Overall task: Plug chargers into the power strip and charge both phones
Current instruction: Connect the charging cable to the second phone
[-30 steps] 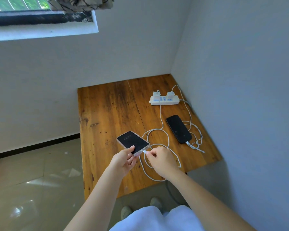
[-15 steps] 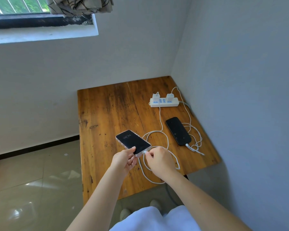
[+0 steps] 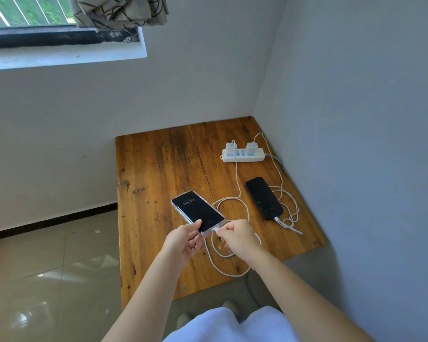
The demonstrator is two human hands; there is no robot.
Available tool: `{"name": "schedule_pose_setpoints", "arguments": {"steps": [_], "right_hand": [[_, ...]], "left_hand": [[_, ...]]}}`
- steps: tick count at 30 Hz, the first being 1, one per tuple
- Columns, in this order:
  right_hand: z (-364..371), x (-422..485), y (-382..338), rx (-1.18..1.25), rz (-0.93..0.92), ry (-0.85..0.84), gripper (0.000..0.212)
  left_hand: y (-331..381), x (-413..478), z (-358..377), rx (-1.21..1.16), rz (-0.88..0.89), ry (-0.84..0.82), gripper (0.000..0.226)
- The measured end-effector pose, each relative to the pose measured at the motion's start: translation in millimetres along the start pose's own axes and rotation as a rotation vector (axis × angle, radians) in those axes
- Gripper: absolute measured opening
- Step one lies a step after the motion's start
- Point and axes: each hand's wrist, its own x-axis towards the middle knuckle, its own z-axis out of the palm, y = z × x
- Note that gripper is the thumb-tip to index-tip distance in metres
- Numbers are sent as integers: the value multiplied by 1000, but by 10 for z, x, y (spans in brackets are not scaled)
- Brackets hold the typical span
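Note:
A white power strip (image 3: pixel 257 157) lies at the back right of the wooden table (image 3: pixel 158 174), with two white chargers (image 3: pixel 251 146) plugged into it. A black phone (image 3: pixel 263 197) rests on the right, its white cable in its near end. My left hand (image 3: pixel 184 240) holds the near end of a phone in a clear case (image 3: pixel 195 211), lifted, its screen lit and showing 08:35. My right hand (image 3: pixel 235 236) pinches the plug of a white cable (image 3: pixel 229 267) at that phone's bottom port. The cable loops over the table towards the left charger.
The table stands in a room corner, walls behind and to the right. The black phone's spare cable (image 3: pixel 288 211) lies coiled beside it near the right wall. A window with a curtain (image 3: pixel 116 11) is up left. Tiled floor (image 3: pixel 47 280) lies to the left.
The clear-case phone has been lifted a little, and its screen now shows the time. Both hands stay at its near end. My view has tilted slightly.

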Motion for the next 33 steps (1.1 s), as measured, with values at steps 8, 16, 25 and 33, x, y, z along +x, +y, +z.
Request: {"name": "schedule_pose_setpoints", "arguments": {"steps": [8, 16, 25, 33], "right_hand": [[-10, -41, 82, 48, -26, -56, 23], [-68, -41, 101, 56, -39, -42, 17], [-79, -93, 101, 81, -45, -42, 14], [-99, -98, 139, 88, -49, -45, 14]], "left_hand": [[18, 63, -67, 42, 27, -93, 46], [26, 75, -75, 74, 36, -122, 28], [25, 95, -100, 69, 50, -168, 51], [14, 84, -100, 72, 59, -192, 50]]}}
